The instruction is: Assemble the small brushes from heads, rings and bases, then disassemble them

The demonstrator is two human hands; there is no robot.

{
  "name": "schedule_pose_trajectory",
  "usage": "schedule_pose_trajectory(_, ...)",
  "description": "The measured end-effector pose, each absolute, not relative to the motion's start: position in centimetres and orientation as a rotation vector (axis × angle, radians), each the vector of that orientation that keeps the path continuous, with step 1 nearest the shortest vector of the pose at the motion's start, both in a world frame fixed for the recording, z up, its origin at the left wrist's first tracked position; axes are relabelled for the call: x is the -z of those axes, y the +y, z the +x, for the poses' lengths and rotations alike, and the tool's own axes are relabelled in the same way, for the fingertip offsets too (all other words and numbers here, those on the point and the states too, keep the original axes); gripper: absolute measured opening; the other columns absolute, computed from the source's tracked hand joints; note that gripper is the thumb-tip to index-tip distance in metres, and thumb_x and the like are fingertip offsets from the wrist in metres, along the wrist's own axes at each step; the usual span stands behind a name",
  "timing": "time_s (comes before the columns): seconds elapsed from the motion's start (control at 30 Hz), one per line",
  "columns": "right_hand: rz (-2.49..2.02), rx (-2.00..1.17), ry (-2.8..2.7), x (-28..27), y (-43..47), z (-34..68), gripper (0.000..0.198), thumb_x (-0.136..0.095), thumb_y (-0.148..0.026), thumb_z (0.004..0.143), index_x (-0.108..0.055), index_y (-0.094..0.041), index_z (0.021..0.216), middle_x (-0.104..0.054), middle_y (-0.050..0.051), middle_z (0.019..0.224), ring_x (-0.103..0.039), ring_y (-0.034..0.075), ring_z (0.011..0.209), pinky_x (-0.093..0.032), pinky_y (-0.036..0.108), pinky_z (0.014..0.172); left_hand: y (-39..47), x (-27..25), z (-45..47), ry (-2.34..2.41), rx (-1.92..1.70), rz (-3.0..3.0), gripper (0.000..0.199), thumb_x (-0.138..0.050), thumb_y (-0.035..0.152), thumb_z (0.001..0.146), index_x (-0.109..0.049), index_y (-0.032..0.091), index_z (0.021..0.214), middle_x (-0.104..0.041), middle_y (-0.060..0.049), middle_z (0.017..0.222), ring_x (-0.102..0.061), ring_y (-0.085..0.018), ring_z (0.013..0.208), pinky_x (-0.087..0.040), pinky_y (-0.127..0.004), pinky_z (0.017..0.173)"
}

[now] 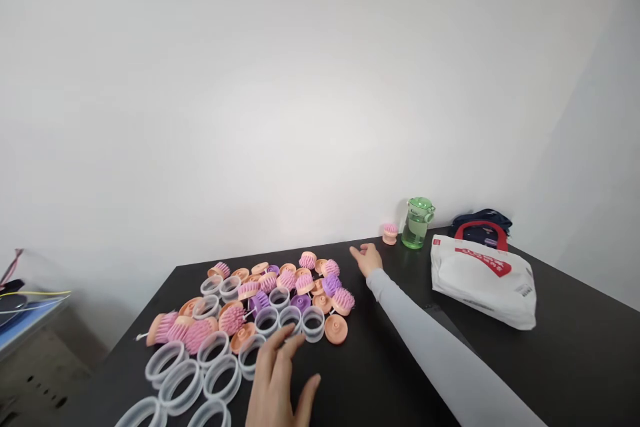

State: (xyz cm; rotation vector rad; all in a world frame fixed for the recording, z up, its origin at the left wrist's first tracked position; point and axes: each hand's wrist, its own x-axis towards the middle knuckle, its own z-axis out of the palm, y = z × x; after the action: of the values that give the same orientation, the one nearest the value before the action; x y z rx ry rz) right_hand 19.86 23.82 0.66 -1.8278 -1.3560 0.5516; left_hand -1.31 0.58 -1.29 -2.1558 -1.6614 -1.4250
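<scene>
My left hand [280,380] is held low in front, fingers stretched and spread, its fingertips by the clear plastic rings [313,335]; whether they touch is unclear. Farther off, my right hand [367,259] reaches over the black table to the right of the pile, thumb and fingers apart and nothing visible in them. Beside it lie pink bristle brush heads [343,300], a purple brush head [331,285] and round peach-coloured caps [335,329], jumbled together. An upright pink brush [390,234] with a peach base stands beyond my right hand near the wall.
A green lidded water bottle [415,227] stands by the white wall. To its right are a white package [483,283] with red print and a dark blue bag [483,220] with red handles. A grey metal cabinet [45,360] stands left of the black table [565,360].
</scene>
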Motion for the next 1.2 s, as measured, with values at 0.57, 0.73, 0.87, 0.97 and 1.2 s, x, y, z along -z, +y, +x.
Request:
schedule_pose_trajectory(0.57, -1.255, -0.781, -1.487, 3.4, 11.8, 18.5, 0.035, -0.073, -0.028, 0.066, -0.062, -0.02, 0.098, -0.072, 0.008, 0.094, -0.069, 0.028, 0.091, -0.053, 0.037, 0.082, 4.1, 0.4, -0.8, -1.652, 0.977, -2.146, 0.056, -0.069, 0.017, 0.073, -0.053, 0.013, 0.127, -0.054, -0.018, 0.139, -0.036, -0.042, 0.137, -0.038, -0.06, 0.108)
schedule_pose_trajectory(0.73, -0.999, -0.882, -1.407, 3.5, 10.0, 19.1, 0.037, -0.07, -0.037, 0.072, -0.06, -0.018, 0.102, -0.071, 0.01, 0.101, -0.069, 0.028, 0.094, -0.055, 0.04, 0.083, 6.0, 0.1, 0.5, -1.676, 1.007, -2.164, 0.04, -0.072, 0.008, 0.063, -0.066, 0.014, 0.102, -0.053, -0.019, 0.141, -0.032, -0.045, 0.139, -0.03, -0.065, 0.111)
schedule_pose_trajectory(0.87, -0.831, -0.94, -1.38, 2.5, 8.6, 19.6, 0.039, -0.067, -0.037, 0.079, -0.055, -0.018, 0.11, -0.067, 0.011, 0.109, -0.067, 0.026, 0.1, -0.055, 0.039, 0.089, 5.0, 0.1, 0.9, -1.66, 1.123, -2.186, 0.035, -0.058, 0.003, 0.072, -0.062, 0.014, 0.105, -0.057, -0.018, 0.134, -0.032, -0.039, 0.141, -0.031, -0.062, 0.112)
schedule_pose_trajectory(0.97, -0.708, -0.942, -1.398, 1.5, 7.2, 19.5, 0.04, -0.066, -0.034, 0.083, -0.051, -0.02, 0.118, -0.063, 0.011, 0.114, -0.064, 0.025, 0.106, -0.053, 0.038, 0.093, 3.4, -0.1, 1.1, -1.659, 1.237, -2.228, 0.045, -0.052, 0.002, 0.077, -0.054, 0.016, 0.12, -0.059, -0.016, 0.126, -0.045, -0.032, 0.133, -0.042, -0.054, 0.107)
schedule_pose_trajectory(1.2, -0.638, -0.795, -1.674, 0.9, 4.7, 18.6, 0.044, -0.066, -0.02, 0.082, -0.051, -0.023, 0.123, -0.059, 0.01, 0.12, -0.061, 0.025, 0.112, -0.052, 0.035, 0.096, 0.9, -1.1, 2.1, -1.74, 1.589, -2.376, 0.051, -0.064, 0.007, 0.073, -0.05, 0.024, 0.119, -0.06, -0.006, 0.11, -0.061, -0.022, 0.104, -0.054, -0.038, 0.09)
